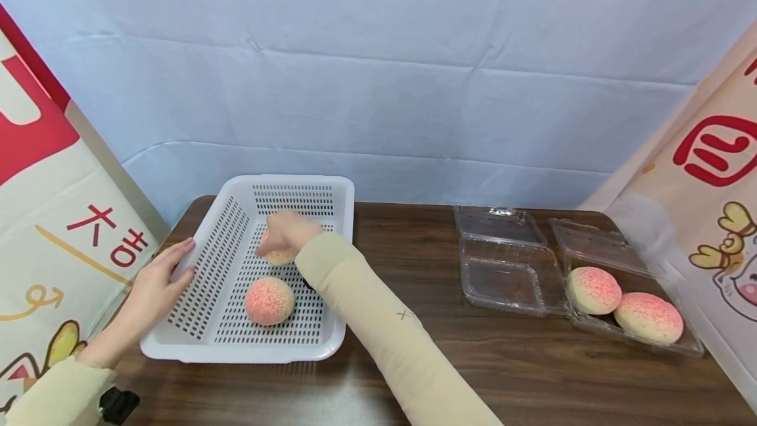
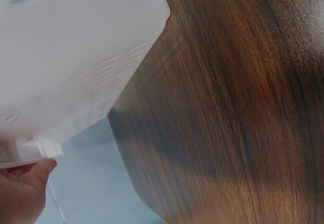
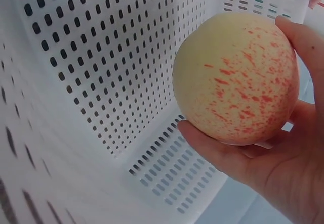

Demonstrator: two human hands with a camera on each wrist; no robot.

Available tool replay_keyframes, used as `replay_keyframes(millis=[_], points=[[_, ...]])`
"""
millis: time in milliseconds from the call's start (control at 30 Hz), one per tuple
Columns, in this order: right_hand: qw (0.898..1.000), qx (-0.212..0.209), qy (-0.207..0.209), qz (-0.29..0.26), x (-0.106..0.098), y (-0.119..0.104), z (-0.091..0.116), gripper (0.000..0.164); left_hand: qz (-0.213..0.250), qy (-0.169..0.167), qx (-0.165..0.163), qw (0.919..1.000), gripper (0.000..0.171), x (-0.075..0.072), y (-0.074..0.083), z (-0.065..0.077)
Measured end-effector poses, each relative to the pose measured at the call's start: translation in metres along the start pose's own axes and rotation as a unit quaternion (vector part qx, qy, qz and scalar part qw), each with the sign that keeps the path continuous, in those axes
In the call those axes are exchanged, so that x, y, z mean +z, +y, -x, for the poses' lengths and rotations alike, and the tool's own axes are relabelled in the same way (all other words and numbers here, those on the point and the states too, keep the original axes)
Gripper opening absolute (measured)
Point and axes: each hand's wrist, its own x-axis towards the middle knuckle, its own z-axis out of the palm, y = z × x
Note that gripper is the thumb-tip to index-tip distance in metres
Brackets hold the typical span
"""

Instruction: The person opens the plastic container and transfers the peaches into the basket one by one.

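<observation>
My right hand (image 1: 291, 229) holds a pink-and-cream peach (image 3: 235, 80) inside the white perforated plastic basket (image 1: 236, 352). In the right wrist view the thumb and fingers curve around the peach's side. A second peach (image 1: 269, 301) lies on the basket floor, nearer the front. At the basket's left side, my left hand (image 1: 155, 289) grips the rim. The left wrist view shows its thumb and fingers pinching the rim's edge, with the basket's outer wall (image 2: 76, 42) beside them.
To the right, an opened clear plastic clamshell box (image 1: 503, 275) lies on the dark wooden table (image 1: 414, 367). Beside it, another opened clear box (image 1: 609, 242) holds two peaches (image 1: 649, 317). A pale cloth (image 1: 378, 84) hangs behind, with printed panels (image 1: 710, 215) at both sides.
</observation>
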Motion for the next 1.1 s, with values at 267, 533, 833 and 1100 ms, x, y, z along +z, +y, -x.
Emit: replay_keyframes(millis=[267, 533, 833, 1100], points=[[1.000, 0.015, -0.003, -0.016, 0.007, 0.001, 0.001, 0.029, 0.003, 0.000, -0.001, 1.0000, 0.048, 0.001, -0.001, 0.000], [0.995, 0.053, -0.041, -0.079, 0.009, 0.000, 0.006, 0.015, -0.001, -0.001, 0.002, 1.0000, 0.047, 0.001, -0.001, 0.000], [0.989, 0.102, -0.089, -0.054, 0.006, -0.002, 0.012, 0.007, 0.001, -0.002, 0.002, 1.0000, 0.047, 0.001, -0.001, 0.001], [0.995, 0.069, -0.078, 0.004, 0.004, 0.002, 0.008, 0.024, -0.001, -0.004, 0.000, 1.0000, 0.047, 0.001, 0.000, 0.001]])
